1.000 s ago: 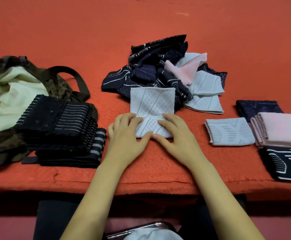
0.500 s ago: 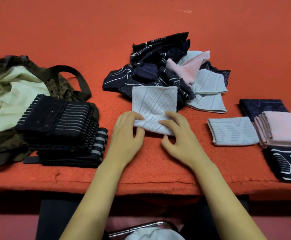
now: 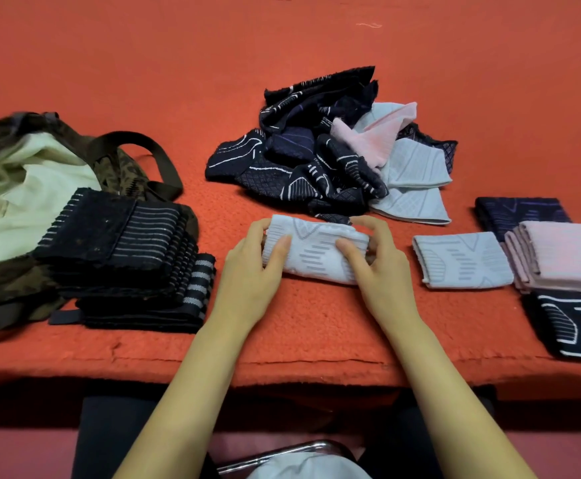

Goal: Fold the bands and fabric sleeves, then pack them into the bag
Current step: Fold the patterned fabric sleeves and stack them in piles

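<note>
Both left hand (image 3: 249,274) and right hand (image 3: 384,271) hide ends of pale sleeve (image 3: 316,259).

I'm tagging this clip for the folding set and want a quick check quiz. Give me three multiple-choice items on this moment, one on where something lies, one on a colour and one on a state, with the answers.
1. Where is the bag?
A. On the left side of the table
B. On its right side
C. On the person's lap

2. What colour is the sleeve gripped by the left hand and right hand?
A. Pink
B. Black
C. Pale grey

3. How does the pile behind the hands look?
A. Neatly stacked
B. Jumbled and unfolded
C. Packed in a box

Answers:
1 A: it lies at the left, beside the stacked black bands.
2 C: it is pale grey with a darker line pattern.
3 B: dark, pink and grey pieces lie crumpled over one another.
</note>
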Action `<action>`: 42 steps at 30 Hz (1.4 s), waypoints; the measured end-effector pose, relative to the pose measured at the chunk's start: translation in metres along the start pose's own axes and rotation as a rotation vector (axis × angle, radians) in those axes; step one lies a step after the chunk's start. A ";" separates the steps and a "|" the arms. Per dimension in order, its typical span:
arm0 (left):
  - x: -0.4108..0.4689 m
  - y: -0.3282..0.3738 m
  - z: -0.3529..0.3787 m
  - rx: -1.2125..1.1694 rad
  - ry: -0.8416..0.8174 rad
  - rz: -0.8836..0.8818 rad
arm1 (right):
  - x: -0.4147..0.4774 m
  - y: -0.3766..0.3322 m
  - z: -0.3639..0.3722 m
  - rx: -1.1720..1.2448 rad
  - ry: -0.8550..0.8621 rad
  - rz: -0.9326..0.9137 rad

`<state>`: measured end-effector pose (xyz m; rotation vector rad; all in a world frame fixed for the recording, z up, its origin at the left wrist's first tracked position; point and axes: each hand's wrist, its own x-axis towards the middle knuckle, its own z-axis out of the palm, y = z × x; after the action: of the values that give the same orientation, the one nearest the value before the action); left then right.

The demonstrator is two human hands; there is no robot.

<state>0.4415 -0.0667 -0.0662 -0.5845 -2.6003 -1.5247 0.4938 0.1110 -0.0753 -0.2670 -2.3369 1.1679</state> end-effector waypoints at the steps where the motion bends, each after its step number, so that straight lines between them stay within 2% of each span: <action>1: 0.000 -0.001 0.001 0.013 -0.015 0.006 | 0.001 0.001 0.001 -0.014 0.008 0.009; 8: 0.005 -0.006 0.006 0.098 0.057 -0.094 | 0.002 -0.001 0.001 0.076 -0.061 0.032; 14: 0.007 -0.009 0.011 0.281 0.107 -0.113 | 0.001 0.000 0.002 -0.050 -0.071 -0.076; 18: 0.005 -0.007 0.010 0.295 0.083 -0.069 | 0.003 0.000 0.004 -0.116 -0.079 -0.023; 21: 0.001 -0.004 0.011 0.435 0.025 0.002 | 0.002 -0.002 0.005 -0.148 -0.069 -0.036; 28: 0.003 -0.006 0.015 0.597 0.007 -0.034 | 0.003 -0.003 0.009 -0.522 0.020 -0.056; 35: 0.003 -0.004 0.018 0.620 0.030 -0.056 | 0.006 0.000 0.006 -0.362 -0.184 0.007; 39: 0.007 -0.005 0.009 0.481 -0.055 -0.075 | 0.007 -0.003 0.006 -0.369 -0.171 -0.024; 42: 0.010 -0.001 0.004 0.301 -0.081 -0.089 | 0.004 -0.007 0.000 -0.385 -0.085 -0.078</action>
<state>0.4328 -0.0607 -0.0666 -0.5166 -2.8749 -1.1161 0.4905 0.1084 -0.0678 -0.2593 -2.6117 0.6979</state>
